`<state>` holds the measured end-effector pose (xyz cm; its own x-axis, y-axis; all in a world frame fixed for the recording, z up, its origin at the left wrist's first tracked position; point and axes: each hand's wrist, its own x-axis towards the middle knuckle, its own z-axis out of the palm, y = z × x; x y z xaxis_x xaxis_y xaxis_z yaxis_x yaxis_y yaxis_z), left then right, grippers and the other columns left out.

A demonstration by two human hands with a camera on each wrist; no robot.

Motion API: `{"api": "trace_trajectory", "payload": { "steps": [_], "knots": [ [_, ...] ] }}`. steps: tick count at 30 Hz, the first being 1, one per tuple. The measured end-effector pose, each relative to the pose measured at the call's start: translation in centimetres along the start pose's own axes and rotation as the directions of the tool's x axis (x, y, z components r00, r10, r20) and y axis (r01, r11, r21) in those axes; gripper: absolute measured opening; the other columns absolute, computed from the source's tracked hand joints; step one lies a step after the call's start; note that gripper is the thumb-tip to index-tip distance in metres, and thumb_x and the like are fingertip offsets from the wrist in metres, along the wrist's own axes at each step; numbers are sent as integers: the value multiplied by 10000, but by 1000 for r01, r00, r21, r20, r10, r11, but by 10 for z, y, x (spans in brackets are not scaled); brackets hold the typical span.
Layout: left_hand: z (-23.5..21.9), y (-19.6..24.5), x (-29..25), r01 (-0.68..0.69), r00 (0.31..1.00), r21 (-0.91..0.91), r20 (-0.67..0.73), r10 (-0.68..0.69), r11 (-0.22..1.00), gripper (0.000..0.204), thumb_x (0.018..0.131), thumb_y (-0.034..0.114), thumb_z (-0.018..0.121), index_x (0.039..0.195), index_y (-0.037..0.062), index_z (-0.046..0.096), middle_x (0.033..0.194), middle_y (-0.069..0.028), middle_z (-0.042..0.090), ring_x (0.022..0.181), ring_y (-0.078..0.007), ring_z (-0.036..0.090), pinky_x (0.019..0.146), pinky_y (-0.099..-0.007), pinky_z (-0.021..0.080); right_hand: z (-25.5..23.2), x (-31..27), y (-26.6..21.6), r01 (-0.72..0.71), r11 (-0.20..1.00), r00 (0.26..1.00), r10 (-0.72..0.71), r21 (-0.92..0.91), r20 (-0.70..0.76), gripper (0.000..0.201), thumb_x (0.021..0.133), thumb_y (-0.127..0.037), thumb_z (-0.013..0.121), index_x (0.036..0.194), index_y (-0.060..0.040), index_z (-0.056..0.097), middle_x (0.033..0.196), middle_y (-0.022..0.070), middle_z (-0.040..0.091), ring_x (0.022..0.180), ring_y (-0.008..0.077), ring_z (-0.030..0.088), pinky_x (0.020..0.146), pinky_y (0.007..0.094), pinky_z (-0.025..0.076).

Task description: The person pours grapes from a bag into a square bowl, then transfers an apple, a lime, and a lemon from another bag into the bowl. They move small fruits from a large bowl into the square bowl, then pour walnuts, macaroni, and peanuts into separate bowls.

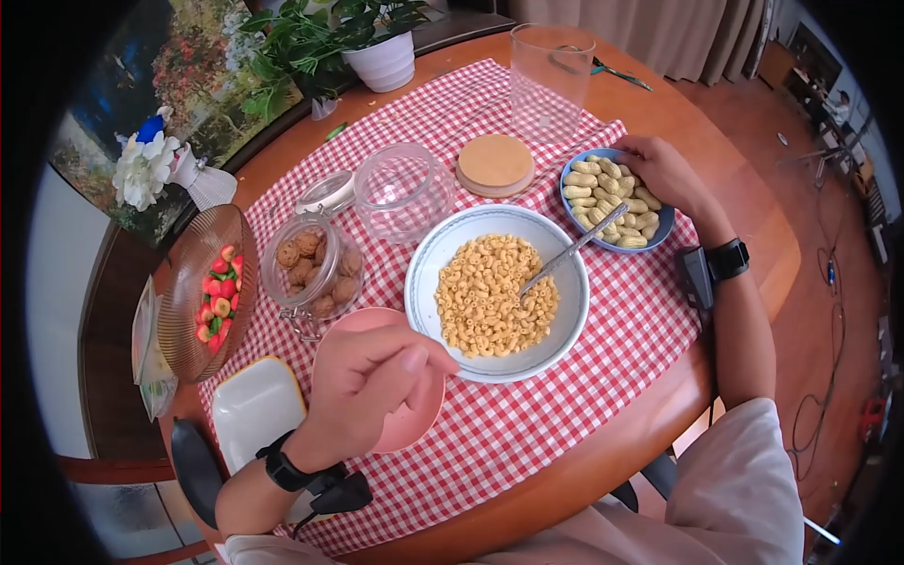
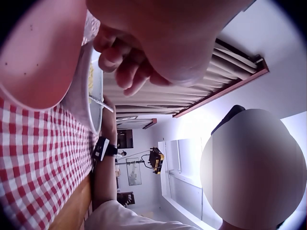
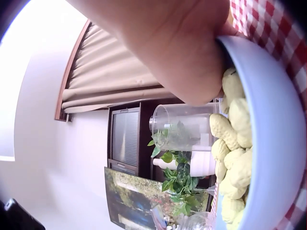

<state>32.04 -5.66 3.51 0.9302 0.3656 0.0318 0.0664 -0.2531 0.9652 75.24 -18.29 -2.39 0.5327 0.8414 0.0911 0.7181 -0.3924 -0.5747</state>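
Observation:
My right hand (image 1: 664, 171) grips the far right rim of a small blue bowl (image 1: 668, 226) of unshelled peanuts (image 1: 603, 193). The right wrist view shows its palm against the bowl's edge, above the peanuts (image 3: 235, 158). Over a pink plate (image 1: 426, 414), my left hand (image 1: 363, 386) hangs with loosely curled fingers and nothing visible in them. Its index fingertip overlaps the near-left rim of a large white bowl (image 1: 499, 370) in the head view. That bowl contains elbow macaroni (image 1: 494, 297), with a metal spoon (image 1: 574, 247) leaning toward the peanuts.
An open clip-top jar (image 1: 344, 268) of walnuts stands left of an empty glass jar (image 1: 405, 193). Behind are a round wooden lid (image 1: 494, 165) and a tall clear container (image 1: 551, 85). A ribbed bowl (image 1: 179, 311) of red fruit and a white tray (image 1: 254, 400) are at left.

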Motion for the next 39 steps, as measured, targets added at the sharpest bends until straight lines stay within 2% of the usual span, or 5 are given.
{"api": "trace_trajectory", "payload": {
  "steps": [15, 23, 29, 34, 39],
  "knots": [
    [-4, -41, 6, 172, 983, -368, 5, -184, 914, 422, 1060, 285, 498, 889, -60, 671, 680, -91, 608, 545, -114, 533, 484, -238, 379, -38, -14, -30, 44, 691, 964, 162, 722, -213, 430, 923, -17, 484, 1312, 81, 641, 1069, 118, 730, 881, 132, 706, 770, 228, 559],
    [-5, -44, 8, 283, 958, -655, 222, -180, 700, 690, 1086, 498, 340, 1299, -127, 542, 828, -236, 687, 488, -245, 610, 478, -299, 499, -14, -55, -107, 44, 459, 999, -29, 888, -35, 468, 970, -69, 554, 1417, 67, 530, 1301, 152, 666, 1106, 197, 715, 956, 304, 597],
    [-3, -44, 6, 216, 975, -839, 207, -74, 500, 622, 1083, 454, 375, 1261, -97, 601, 941, -249, 733, 642, -290, 737, 498, -264, 499, 26, -86, -151, -113, 519, 946, -204, 848, 251, 501, 978, -176, 666, 1441, -18, 558, 1334, 83, 659, 1150, 172, 662, 1024, 299, 520],
    [-4, -56, 7, 184, 978, -738, 75, -192, 649, 566, 1046, 381, 418, 1250, -117, 595, 956, -242, 736, 597, -282, 713, 465, -289, 512, 4, -66, -168, 72, 750, 913, -315, 658, 260, 372, 1057, -266, 626, 1298, 14, 677, 1194, 67, 731, 1139, 170, 673, 1004, 311, 520],
    [-2, -52, 8, 206, 970, -778, 82, -230, 593, 555, 1032, 360, 432, 1253, -123, 592, 953, -234, 736, 554, -279, 686, 449, -308, 517, -31, 29, -145, 473, 877, 839, -418, 88, -347, 346, 1020, -298, 669, 1252, -46, 721, 1112, 109, 763, 1093, 201, 701, 941, 357, 547]
  ]
}}
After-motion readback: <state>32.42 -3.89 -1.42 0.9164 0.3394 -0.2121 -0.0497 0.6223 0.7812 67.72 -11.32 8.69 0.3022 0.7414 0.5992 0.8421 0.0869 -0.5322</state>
